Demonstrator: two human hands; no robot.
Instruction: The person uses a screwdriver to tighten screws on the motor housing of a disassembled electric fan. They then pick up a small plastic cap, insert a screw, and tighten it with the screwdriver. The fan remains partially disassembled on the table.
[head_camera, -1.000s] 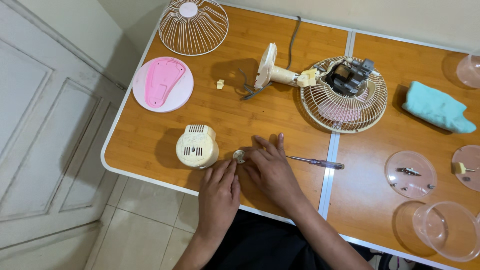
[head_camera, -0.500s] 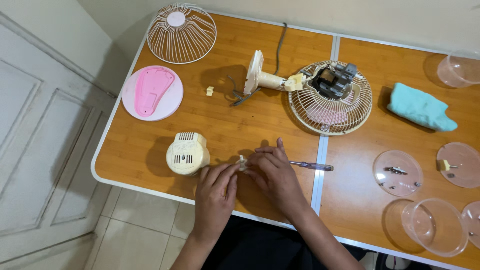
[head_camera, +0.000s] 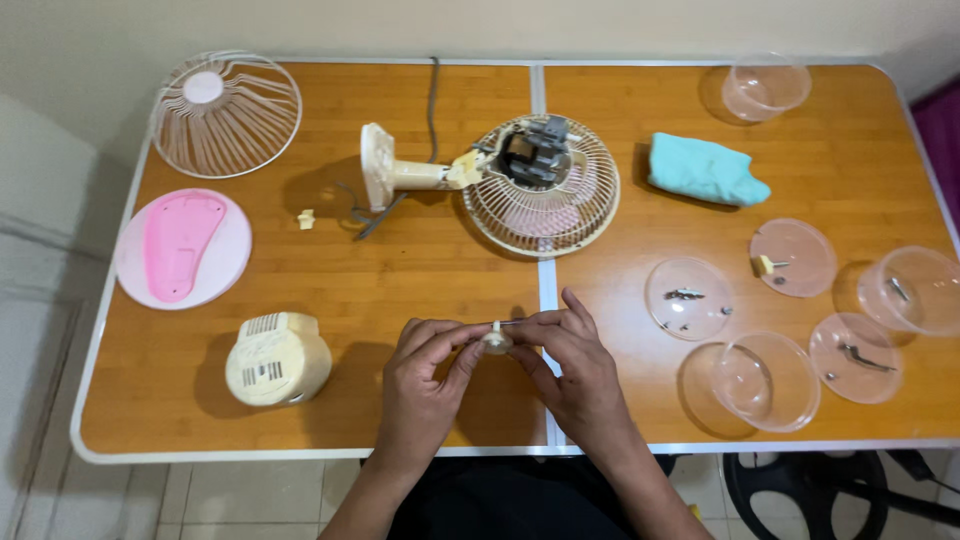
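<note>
My left hand (head_camera: 425, 385) and my right hand (head_camera: 575, 375) meet above the table's near edge. Between their fingertips they pinch a small round cream-coloured part (head_camera: 495, 343). A thin metal shaft (head_camera: 518, 322) runs from that part into my right hand's fingers; whatever it belongs to is hidden by the hand. A cream vented motor cover (head_camera: 278, 358) lies just left of my left hand. Farther back lies a taken-apart fan (head_camera: 540, 195), its rear grille flat on the table, the motor (head_camera: 530, 150) bare and the stand (head_camera: 378, 165) on its side.
A loose front grille (head_camera: 225, 112) sits at the back left, a pink and white round plate (head_camera: 183, 248) below it, a tiny cream piece (head_camera: 306, 218) nearby. On the right are a teal cloth (head_camera: 705, 168) and several clear dishes (head_camera: 793, 257) holding screws and small parts.
Both hands have lifted the small round part off the table and hold it between the fingertips. The screwdriver no longer lies in sight to the right. The camera view has shifted.
</note>
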